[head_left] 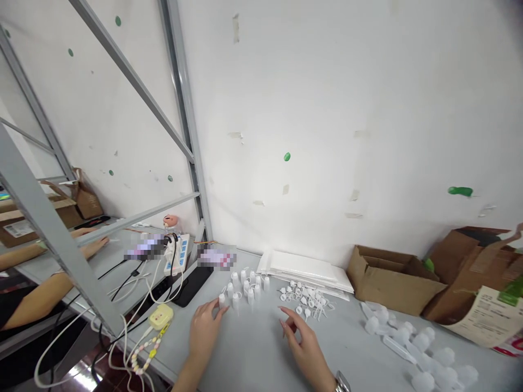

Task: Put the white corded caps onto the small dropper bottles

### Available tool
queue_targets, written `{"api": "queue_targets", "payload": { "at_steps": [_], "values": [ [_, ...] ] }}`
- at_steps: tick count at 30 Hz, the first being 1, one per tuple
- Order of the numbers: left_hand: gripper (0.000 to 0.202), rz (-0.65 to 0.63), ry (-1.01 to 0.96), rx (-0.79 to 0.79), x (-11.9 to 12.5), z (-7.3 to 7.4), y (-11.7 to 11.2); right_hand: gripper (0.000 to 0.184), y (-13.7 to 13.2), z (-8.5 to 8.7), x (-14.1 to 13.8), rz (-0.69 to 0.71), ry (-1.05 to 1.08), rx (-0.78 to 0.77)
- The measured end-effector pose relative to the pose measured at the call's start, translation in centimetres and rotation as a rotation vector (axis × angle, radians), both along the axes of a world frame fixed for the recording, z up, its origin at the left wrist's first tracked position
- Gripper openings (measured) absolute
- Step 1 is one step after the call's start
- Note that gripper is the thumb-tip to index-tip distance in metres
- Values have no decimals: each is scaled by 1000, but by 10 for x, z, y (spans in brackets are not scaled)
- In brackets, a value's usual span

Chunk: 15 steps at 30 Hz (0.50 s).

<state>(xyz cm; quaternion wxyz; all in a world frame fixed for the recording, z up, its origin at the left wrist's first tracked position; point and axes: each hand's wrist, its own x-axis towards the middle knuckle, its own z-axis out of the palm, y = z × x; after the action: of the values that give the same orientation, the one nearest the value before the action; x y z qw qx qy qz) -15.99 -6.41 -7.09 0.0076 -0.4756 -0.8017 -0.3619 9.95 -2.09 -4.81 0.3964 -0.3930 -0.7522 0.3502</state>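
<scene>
My left hand (204, 329) has its thumb and fingers closed around a small white capped bottle (222, 300), which stands upright on the grey table (253, 359). Several similar white bottles (246, 286) are grouped upright just beyond it, some with a thin loop at the cap. My right hand (301, 343) hovers over the table with fingers bent and apart, holding nothing. Beyond its fingertips lies a loose pile of small white caps with loop straps (307, 298). Translucent plastic bottle pieces (420, 343) are scattered to the right of this hand.
White flat packets (306, 267) lie stacked along the wall beside an open cardboard box (396, 277). On the left are a power strip (177, 255), tangled cables, a yellow case (160, 317) with a beaded strap and a metal frame post (61, 239). Another person's arms (53, 294) rest beyond it.
</scene>
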Motion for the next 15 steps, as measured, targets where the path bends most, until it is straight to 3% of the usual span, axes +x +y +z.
{"api": "queue_targets", "payload": {
  "at_steps": [7,11,15],
  "values": [
    [37,-10,143,-19,-23,-9,-16,39,0,1,3,-4,8,-9],
    [43,27,359,-46,-49,-1,-12,37,-3,5,3,-11,22,16],
    [49,101,522,-170,-65,7,-1,38,-5,7,2,-6,18,18]
  ]
}}
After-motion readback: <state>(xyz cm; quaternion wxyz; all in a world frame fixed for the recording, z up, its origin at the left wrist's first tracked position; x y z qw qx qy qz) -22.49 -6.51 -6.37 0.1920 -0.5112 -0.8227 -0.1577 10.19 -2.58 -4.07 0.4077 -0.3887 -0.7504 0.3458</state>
